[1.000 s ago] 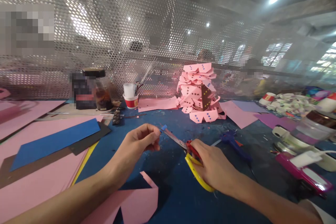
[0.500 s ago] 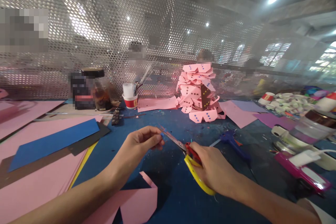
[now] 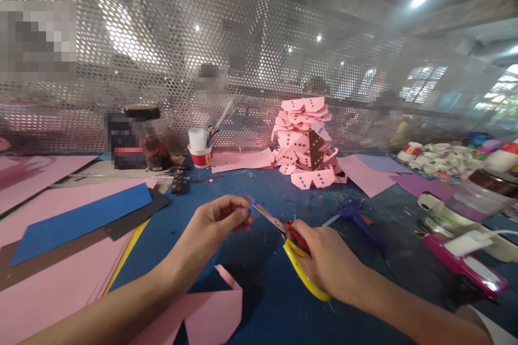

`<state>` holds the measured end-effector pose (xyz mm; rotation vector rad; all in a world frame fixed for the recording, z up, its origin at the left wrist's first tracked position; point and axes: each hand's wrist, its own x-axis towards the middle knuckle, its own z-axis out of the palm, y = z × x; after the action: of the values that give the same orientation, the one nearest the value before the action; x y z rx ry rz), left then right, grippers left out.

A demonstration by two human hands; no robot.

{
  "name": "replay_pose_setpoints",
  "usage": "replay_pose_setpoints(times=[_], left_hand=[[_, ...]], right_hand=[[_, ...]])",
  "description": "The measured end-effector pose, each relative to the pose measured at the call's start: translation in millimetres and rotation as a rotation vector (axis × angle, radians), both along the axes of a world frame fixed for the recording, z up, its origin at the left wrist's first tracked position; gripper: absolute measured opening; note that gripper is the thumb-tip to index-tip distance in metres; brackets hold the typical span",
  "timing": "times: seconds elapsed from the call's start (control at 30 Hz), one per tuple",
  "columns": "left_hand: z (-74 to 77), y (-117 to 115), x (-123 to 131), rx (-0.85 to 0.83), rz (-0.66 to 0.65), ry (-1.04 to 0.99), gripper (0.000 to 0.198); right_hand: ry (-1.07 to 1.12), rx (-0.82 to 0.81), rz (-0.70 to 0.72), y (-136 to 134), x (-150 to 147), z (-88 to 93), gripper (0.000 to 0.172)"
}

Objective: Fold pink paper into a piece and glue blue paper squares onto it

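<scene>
My right hand (image 3: 319, 250) grips a pair of scissors (image 3: 279, 225) with red and yellow handles, the blades pointing up and left. The fingers of my left hand (image 3: 222, 221) pinch a tiny piece of blue paper (image 3: 251, 206) right at the blade tips. Most of that piece is hidden by my fingertips. Below my hands, a folded pink paper shape (image 3: 214, 310) lies near the front edge of the view.
A pile of pink paper glasses (image 3: 311, 145) with small squares stands at the back. Right lie a blue glue gun (image 3: 360, 221) and a magenta device (image 3: 465, 267). Left, a blue paper strip (image 3: 84, 221) lies over pink sheets (image 3: 52, 302). A paper cup (image 3: 200, 157) stands behind.
The scissor blades look more closed around the blue piece than before. Both hands stay in nearly the same place.
</scene>
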<state>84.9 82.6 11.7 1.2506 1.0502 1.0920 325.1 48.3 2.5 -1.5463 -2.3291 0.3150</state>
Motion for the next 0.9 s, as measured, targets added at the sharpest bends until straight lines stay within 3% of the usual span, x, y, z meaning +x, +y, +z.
replay_pose_setpoints(times=[0.9], left_hand=[[5.0,-2.1,0.0,-0.026,0.015,0.007,0.028]], right_hand=[[-0.05,0.022,0.003,3.7,1.2,-2.1,0.01]])
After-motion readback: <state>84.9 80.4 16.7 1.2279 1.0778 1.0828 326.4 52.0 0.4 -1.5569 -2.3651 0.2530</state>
